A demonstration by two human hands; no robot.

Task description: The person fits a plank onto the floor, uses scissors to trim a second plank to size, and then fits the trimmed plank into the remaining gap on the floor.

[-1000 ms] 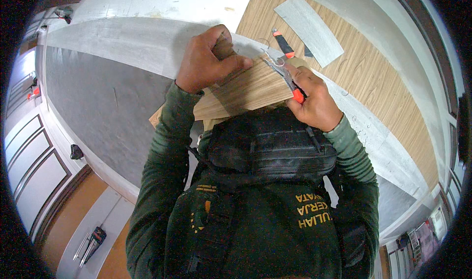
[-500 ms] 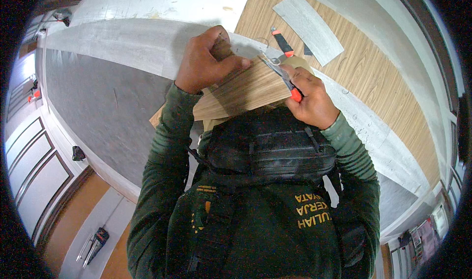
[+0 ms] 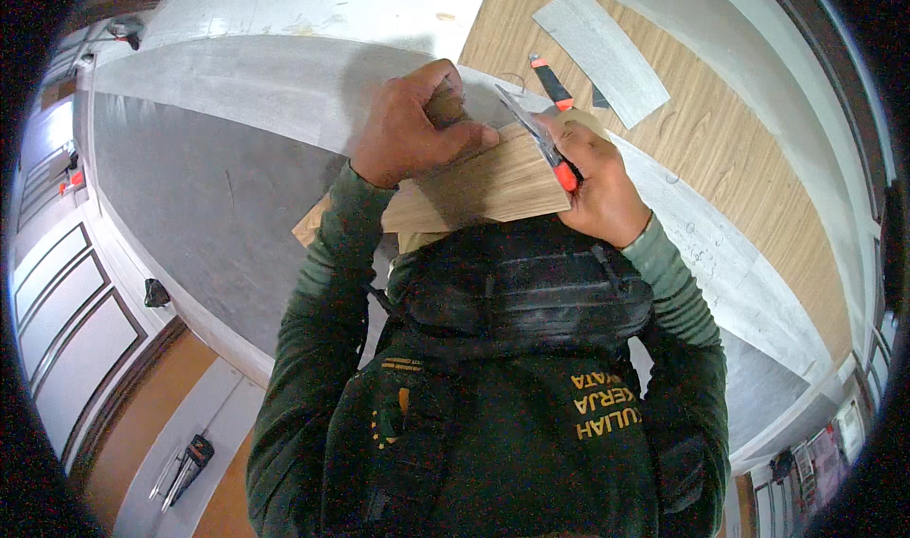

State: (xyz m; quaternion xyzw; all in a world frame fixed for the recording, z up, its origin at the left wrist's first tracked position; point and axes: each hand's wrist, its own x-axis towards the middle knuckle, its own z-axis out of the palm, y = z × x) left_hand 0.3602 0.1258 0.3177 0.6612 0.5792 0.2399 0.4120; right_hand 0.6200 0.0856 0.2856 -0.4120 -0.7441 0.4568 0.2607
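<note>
Head view: where's the flat brown wood-grain plank (image 3: 521,182)?
Just beyond the black fabric bag (image 3: 521,301); left hand (image 3: 415,128) closed on it, probably to steady it
Right hand (image 3: 602,176)?
Wrapped round an orange-handled silver metal tool (image 3: 547,147), beyond bag's right end, likely for control

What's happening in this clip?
A person's left hand grips a wood-grain plank, while the right hand holds a red-handled metal tool over its right end; whether the blade touches isn't clear. Beyond, a black-and-orange tool lies on a wood-grain surface beside a pale grey strip.
</note>
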